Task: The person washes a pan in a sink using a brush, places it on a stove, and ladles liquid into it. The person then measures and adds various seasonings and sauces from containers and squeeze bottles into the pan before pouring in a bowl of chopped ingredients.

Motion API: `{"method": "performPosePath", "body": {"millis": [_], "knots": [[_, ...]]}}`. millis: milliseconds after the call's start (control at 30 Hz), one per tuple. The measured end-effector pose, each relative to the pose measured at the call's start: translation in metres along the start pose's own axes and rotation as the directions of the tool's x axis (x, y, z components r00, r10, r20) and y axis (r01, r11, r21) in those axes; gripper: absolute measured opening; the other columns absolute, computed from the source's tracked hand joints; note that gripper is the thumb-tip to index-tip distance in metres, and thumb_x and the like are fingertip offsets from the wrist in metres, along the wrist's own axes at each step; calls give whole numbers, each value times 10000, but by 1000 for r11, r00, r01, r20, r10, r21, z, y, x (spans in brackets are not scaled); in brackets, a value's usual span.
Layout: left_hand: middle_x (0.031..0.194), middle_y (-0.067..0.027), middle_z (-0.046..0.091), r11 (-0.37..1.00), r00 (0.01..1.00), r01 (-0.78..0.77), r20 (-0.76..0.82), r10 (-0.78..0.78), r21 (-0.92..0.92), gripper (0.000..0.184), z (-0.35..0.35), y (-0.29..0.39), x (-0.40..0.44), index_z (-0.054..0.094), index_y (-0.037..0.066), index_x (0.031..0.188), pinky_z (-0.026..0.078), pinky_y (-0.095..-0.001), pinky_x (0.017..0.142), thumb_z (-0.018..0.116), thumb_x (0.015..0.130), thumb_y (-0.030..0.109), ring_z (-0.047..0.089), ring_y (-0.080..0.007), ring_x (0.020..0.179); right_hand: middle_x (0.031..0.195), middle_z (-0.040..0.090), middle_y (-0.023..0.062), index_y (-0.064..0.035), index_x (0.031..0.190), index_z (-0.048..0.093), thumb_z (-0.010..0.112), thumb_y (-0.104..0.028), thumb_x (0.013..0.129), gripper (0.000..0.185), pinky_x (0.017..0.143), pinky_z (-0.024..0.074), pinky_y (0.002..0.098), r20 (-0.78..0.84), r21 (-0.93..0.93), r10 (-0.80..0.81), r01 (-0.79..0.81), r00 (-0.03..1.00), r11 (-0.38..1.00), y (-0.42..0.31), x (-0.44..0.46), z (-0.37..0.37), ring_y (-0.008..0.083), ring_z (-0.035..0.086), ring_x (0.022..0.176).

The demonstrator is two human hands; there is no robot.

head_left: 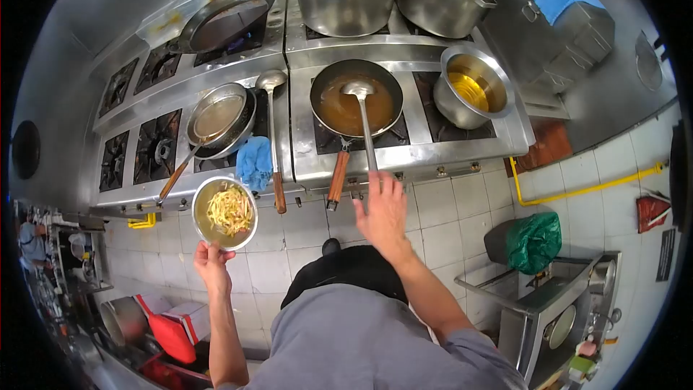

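Observation:
My left hand [212,263] pinches the rim of a round metal bowl [201,225]. Thin pale-yellow and pinkish strips of food [229,211] lie inside it. My right hand [385,220] is palm down with fingers stretched out and thumb apart, at the lower end of a ladle [366,126]. The hand hides the end of the ladle's handle, so contact is unclear. The ladle's head rests in brown liquid [336,112] in a frying pan [317,87] with a wooden handle [337,182].
A pot [451,105] of yellow liquid stands right of the pan. Left are another ladle [271,123], a strainer [219,115] over a pan and a blue cloth [254,164]. Large lidded pots [346,0] stand behind. A yellow pipe [588,186] runs along the right wall.

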State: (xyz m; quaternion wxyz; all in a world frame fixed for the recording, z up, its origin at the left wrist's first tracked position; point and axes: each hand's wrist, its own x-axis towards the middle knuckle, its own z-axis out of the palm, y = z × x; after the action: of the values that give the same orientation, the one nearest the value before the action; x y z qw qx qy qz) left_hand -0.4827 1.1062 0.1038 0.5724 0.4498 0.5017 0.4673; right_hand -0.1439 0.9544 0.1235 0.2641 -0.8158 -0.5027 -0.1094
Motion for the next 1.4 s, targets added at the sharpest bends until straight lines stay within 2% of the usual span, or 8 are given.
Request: {"method": "performPosePath", "body": {"millis": [100,167,367,467,567,900,967,1400], "knots": [[773,-35,624,999,999,29,-29,-30,-18,153,42,16,0,530,84,800,551,-233,533,592,940,81,585,-89,578,1076,596,246,91,1400,315,719,-197,797,781,822,520,514,251,-139,145,-113,957,984,40,12,28,457,644,885],[779,-38,621,1000,1000,8,-2,-8,-17,157,65,19,-1,528,75,807,558,-239,542,603,944,88,598,-92,598,1083,595,260,87,1424,280,739,-171,766,843,932,456,550,633,-58,295,-336,716,940,59,28,29,486,612,1000],[777,-48,619,997,997,-46,65,41,67,170,142,34,7,522,56,810,584,-256,571,592,960,95,629,-104,652,864,610,161,-47,1427,322,576,-230,946,574,617,547,400,567,352,205,-460,798,815,144,24,46,307,668,758],[776,-55,619,990,993,-80,100,68,114,178,180,33,24,520,42,811,589,-260,576,580,969,99,632,-111,657,737,404,-48,-76,1221,488,543,-291,1005,310,400,327,221,939,307,-54,-899,339,-314,148,47,-10,33,365,515],[764,-63,618,973,982,-142,147,116,182,192,217,19,52,516,21,810,582,-259,561,571,973,105,643,-122,651,734,416,-44,-94,1220,495,541,-300,1006,301,398,332,217,907,154,-271,-855,321,-495,189,44,-12,35,376,508],[599,-167,602,680,925,-378,281,255,629,221,321,31,118,516,-35,732,515,-386,554,616,882,93,673,-280,564,680,490,36,-68,1165,503,459,-304,1024,279,441,422,324,908,368,83,-876,411,313,212,15,-63,152,487,512],[705,-225,639,497,890,-452,333,313,741,141,335,32,125,564,-41,768,522,-461,670,600,849,69,668,-410,717,694,485,41,-42,1196,515,512,-236,998,277,499,399,327,703,453,103,-554,704,698,215,11,-68,145,458,532],[1075,-228,632,67,683,-700,639,355,711,198,409,21,138,629,-9,954,526,-517,787,567,766,-20,644,-455,862,734,603,208,-19,1265,495,612,-164,895,415,629,450,479,569,402,142,-425,810,811,226,4,-78,431,593,684]]}}
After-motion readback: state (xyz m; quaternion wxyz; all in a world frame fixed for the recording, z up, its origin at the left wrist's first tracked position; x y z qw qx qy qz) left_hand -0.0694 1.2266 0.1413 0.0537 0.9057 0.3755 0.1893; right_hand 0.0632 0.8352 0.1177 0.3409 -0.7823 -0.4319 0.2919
